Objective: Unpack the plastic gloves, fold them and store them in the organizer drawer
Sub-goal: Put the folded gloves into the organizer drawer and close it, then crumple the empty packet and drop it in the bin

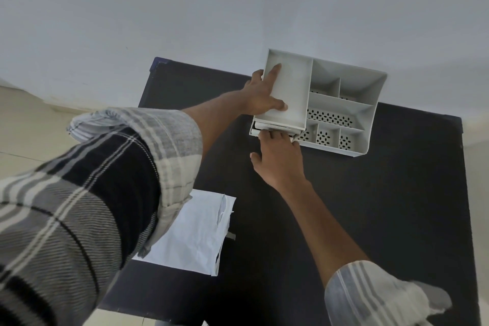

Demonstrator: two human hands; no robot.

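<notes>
Packet: a white plastic packet [195,230] is lying flat on the dark worktop [370,206] at the near left, partly under the plaid sleeve [105,180]; its right edge is looking torn open. It is looking thin, soft and very light, so it is likely sliding easily on the smooth top.

Gloves: no loose gloves are showing anywhere; whether some are sitting in the drawer or still in the packet, I cannot tell. Thin plastic film of this kind is probably limp and slippery, best pinched at a folded edge and pressed flat.

Left hand: the left hand [262,95] is resting spread against the left wall of the organizer [370,103], fingers extended and thumb lying on the rim, bracing it and clasping nothing.

Drawer: the drawer [275,130] is sitting low in the organizer's front left corner, just under the large empty compartment, its front showing only as a thin strip.

Right hand: the right hand [280,156] is touching the drawer front with curled fingertips, palm down; its grip is seeming to be on the drawer's lip, though the contact is too small to confirm.

Organizer: stiff, light grey plastic with 6 or so compartments, likely shifting unless held.
</notes>
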